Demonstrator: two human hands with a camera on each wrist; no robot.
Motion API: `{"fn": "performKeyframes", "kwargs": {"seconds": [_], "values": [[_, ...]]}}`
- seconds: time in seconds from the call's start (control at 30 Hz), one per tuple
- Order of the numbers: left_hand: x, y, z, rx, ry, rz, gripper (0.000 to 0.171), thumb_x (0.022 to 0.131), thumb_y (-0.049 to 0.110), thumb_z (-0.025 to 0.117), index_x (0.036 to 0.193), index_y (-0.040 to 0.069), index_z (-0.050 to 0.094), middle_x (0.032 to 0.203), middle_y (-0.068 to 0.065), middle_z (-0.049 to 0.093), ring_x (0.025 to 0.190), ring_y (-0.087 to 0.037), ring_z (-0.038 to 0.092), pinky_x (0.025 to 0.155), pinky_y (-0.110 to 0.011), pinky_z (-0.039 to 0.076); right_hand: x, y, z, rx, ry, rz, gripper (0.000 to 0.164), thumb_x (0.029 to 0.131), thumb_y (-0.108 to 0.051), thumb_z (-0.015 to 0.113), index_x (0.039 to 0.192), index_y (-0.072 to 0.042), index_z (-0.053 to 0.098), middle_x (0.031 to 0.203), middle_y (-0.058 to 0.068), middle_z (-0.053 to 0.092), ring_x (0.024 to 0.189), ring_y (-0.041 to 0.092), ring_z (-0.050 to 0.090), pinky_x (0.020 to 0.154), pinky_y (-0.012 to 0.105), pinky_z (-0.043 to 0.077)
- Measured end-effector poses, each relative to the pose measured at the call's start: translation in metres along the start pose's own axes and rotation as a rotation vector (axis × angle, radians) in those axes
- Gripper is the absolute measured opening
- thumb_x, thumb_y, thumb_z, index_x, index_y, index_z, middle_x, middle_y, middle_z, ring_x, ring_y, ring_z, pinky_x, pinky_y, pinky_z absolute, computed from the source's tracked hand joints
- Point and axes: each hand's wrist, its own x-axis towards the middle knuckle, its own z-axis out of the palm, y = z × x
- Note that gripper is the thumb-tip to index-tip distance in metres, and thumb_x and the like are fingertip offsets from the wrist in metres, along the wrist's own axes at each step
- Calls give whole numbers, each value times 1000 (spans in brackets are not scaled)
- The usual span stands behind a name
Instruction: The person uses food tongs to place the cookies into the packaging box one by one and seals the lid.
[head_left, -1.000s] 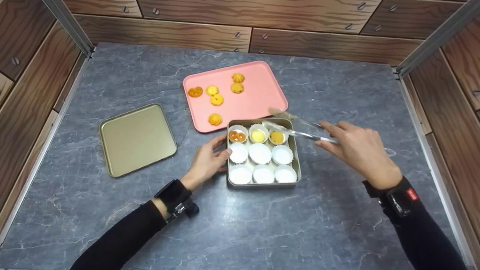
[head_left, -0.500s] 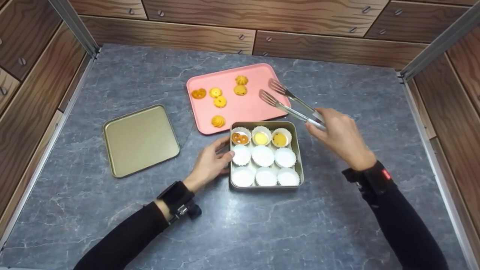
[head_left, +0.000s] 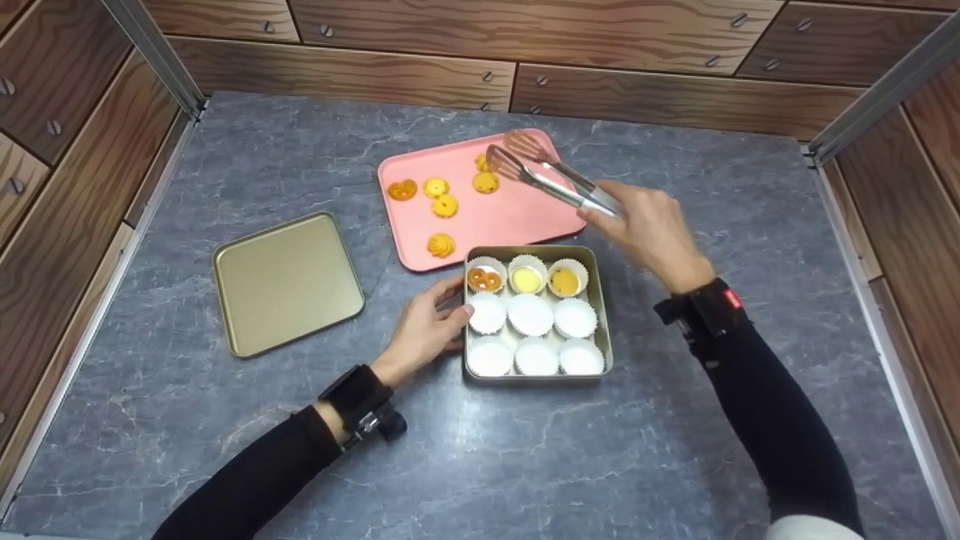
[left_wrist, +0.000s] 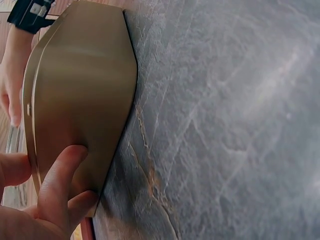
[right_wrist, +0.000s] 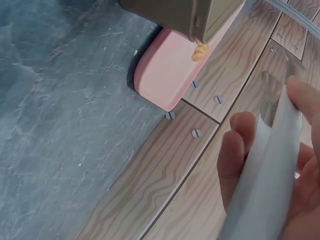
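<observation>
My right hand [head_left: 652, 229] grips a pair of metal tongs [head_left: 559, 187], their slotted ends apart over the right part of the pink tray [head_left: 517, 214]. One tong end overlaps a star-shaped cookie [head_left: 481, 161] in the head view; a round speckled cookie [head_left: 485, 182] lies just below it. My left hand [head_left: 427, 322] holds the left wall of a square tin [head_left: 606, 330], thumb at the rim and fingers [left_wrist: 62, 175] against the outside. White paper cups line the tin. Its back row holds a pretzel [head_left: 484, 280], a yellow cookie [head_left: 526, 280] and a speckled cookie [head_left: 564, 282].
More treats lie on the tray's left side: a pretzel [head_left: 402, 190], two yellow ring cookies [head_left: 444, 205] and a swirled cookie [head_left: 441, 244]. A gold lid [head_left: 289, 285] lies flat at the left. Wood-patterned walls [head_left: 405, 71] border the grey marbled table [head_left: 465, 465].
The right hand has carried the tongs from above the tin's back right corner, up and left over the pink tray. The left hand stays at the tin.
</observation>
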Motion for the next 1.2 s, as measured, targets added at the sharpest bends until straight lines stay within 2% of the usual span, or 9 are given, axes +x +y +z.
{"fn": "performKeyframes", "kwargs": {"seconds": [0.17,0.3,0.47,0.6,0.73,1.07,1.2], "values": [[1,0,0,2,-4,-11,60,101,6,62,157,6,41,158,-23,42,128,-40,60,81,-36,66,16,-5,6,5,-24,20,52,100,-40,68,135,-2,66,96,16,72,72,29,63,59,40,52],[1,0,0,2,-12,-18,60,101,6,62,157,5,40,159,-23,41,128,-40,60,82,-36,66,26,-8,11,-9,-54,40,47,101,-37,67,128,2,68,88,14,69,69,28,61,55,37,49],[0,0,-1,11,-17,-20,61,102,6,61,158,7,39,160,-23,40,128,-39,60,82,-35,66,36,-13,15,-44,-101,71,38,100,-37,67,108,0,72,77,9,63,61,24,56,48,33,43],[0,1,-1,19,-14,-14,61,101,7,62,158,5,39,159,-24,40,126,-40,61,80,-36,66,44,-16,16,-82,-136,98,37,99,-39,68,91,-3,69,71,6,57,57,22,52,46,32,41],[0,2,0,22,-10,-15,61,101,7,63,157,5,40,159,-23,41,125,-40,62,79,-36,66,54,-18,18,-133,-152,107,38,99,-39,68,83,-4,66,68,6,54,57,23,51,46,32,40],[1,2,-1,23,-17,-10,62,101,7,63,158,5,39,160,-23,40,125,-40,62,80,-35,66,72,-30,29,-172,-173,122,44,99,-41,70,81,-1,67,72,10,58,63,26,54,51,34,42],[1,1,-1,20,-18,-20,63,101,7,63,159,7,38,161,-22,39,125,-39,62,80,-35,66,77,-34,34,-200,-205,145,47,99,-44,69,85,1,67,75,11,58,65,26,54,52,33,42]]}}
